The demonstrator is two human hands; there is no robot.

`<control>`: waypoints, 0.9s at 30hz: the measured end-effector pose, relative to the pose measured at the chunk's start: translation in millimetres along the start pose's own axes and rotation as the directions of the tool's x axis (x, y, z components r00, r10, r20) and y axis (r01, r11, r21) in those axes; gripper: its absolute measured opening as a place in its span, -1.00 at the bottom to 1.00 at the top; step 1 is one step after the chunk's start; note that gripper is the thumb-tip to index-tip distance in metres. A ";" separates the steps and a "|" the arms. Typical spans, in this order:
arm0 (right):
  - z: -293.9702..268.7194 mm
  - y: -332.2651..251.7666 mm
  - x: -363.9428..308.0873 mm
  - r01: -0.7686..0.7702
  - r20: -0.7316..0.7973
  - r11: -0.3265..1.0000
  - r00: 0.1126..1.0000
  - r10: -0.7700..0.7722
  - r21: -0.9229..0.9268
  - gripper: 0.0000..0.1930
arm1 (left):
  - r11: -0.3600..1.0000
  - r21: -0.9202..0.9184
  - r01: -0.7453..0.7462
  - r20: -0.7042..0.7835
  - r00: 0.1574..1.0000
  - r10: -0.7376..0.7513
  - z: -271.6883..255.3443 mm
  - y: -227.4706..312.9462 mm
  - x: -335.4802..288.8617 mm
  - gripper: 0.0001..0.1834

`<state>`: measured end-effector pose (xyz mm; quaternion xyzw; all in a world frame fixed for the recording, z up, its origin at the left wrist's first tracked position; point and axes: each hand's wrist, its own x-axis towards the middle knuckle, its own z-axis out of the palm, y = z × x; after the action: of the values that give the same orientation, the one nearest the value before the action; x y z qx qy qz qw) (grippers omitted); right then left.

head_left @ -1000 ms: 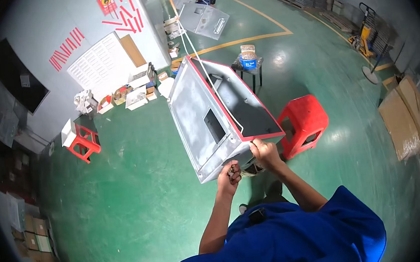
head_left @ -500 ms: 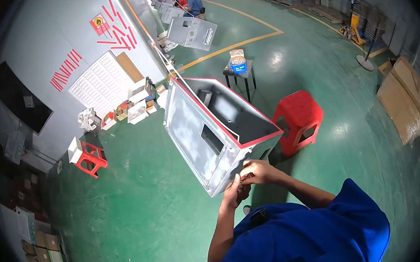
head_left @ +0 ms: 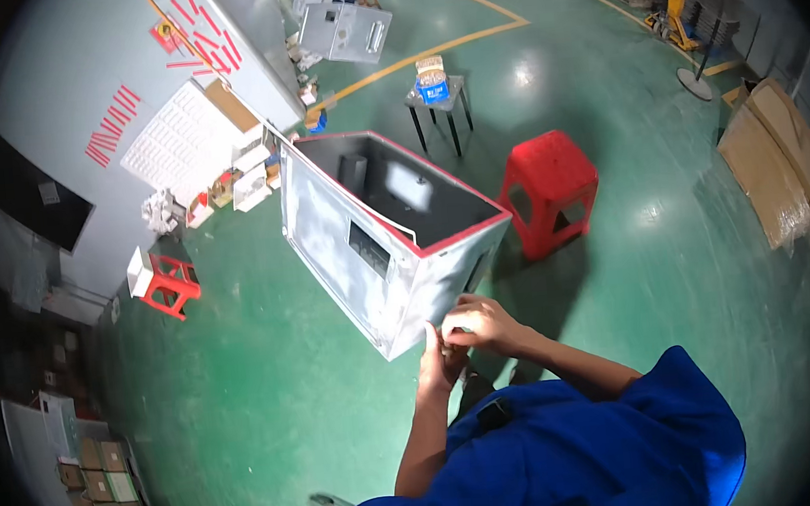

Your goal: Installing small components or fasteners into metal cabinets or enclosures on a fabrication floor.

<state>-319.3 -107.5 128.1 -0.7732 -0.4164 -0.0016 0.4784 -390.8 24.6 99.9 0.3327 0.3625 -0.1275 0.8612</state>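
A grey-white sheet-metal box [head_left: 321, 227] with red edging round its open top is tilted in front of me. Its side panel has a rectangular cutout, and the interior is dark. A pale cord [head_left: 347, 191] crosses the box toward its near corner. By the box's near end my left hand [head_left: 436, 366] is closed, thumb upward, around something small that I cannot make out. Beside it my right hand [head_left: 484, 325] has its fingers pinched together against the left hand's fingers. Whatever lies between the two hands is mostly hidden.
Right of the box stands a red plastic stool [head_left: 553, 182]. Beyond it, a small black-legged table [head_left: 451, 99] holds a blue and brown package [head_left: 431, 79]. Flattened cardboard [head_left: 773, 168] leans at far right. Another red stool [head_left: 173, 285] and small cartons stand along the left wall.
The box appears lower and further left in view, its dark inside more visible. My hands have shifted slightly left with it and stay together near its end.
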 end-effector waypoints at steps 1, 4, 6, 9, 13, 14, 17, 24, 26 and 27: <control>2.9 -7.2 -3.0 -0.039 -0.014 0.998 0.999 0.040 0.042 -0.88 | 0.998 -0.057 -0.016 0.032 0.999 0.018 -20.5 -6.5 6.3 -0.50; 7.4 -6.6 -7.5 -0.023 -0.186 0.993 0.982 0.045 0.119 -0.92 | 0.984 0.039 -0.174 0.118 0.979 0.168 -9.8 -5.7 -6.9 -0.62; -1.6 -17.7 -3.4 -0.068 -0.180 0.976 0.978 0.106 0.206 -0.90 | 0.991 0.021 -0.130 0.186 0.975 0.124 -17.6 -1.0 -17.4 -0.66; -4.7 -18.7 -9.7 -0.118 -0.276 0.982 0.949 0.156 0.148 -0.88 | 0.986 -0.088 -0.143 0.284 0.945 0.163 -25.1 2.0 -18.1 -0.71; 5.7 -13.7 -7.5 -0.124 -0.466 0.979 0.865 0.186 0.161 -0.91 | 0.979 -0.122 -0.165 0.267 0.944 0.192 -52.1 1.6 -11.5 -0.78; 10.0 -11.0 -3.6 -0.094 -0.527 0.984 0.835 0.159 0.149 -0.91 | 0.978 -0.160 -0.133 0.283 0.943 0.175 -58.8 3.5 -11.2 -0.79; 19.2 -3.1 4.5 -0.103 -0.613 0.957 0.748 0.254 0.271 -0.90 | 0.979 -0.158 -0.132 0.239 0.957 0.167 -70.6 5.1 -10.5 -0.79; 27.1 17.1 17.0 -0.165 -0.609 0.972 0.758 0.235 0.170 -0.90 | 0.991 -0.094 -0.093 0.209 0.972 0.111 -76.0 4.9 -8.9 -0.80; 28.1 18.0 21.2 -0.177 -0.599 0.970 0.763 0.242 0.166 -0.91 | 0.994 -0.068 -0.087 0.204 0.974 0.099 -77.3 7.0 -6.7 -0.79; 28.8 16.3 22.0 -0.180 -0.600 0.970 0.762 0.243 0.165 -0.91 | 0.995 -0.075 -0.072 0.205 0.975 0.086 -79.0 6.8 -6.0 -0.79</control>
<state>-305.8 -75.2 109.2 -0.7479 -0.1471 -0.1794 0.6219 -434.5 82.1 66.7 0.3026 0.2612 -0.1151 0.9094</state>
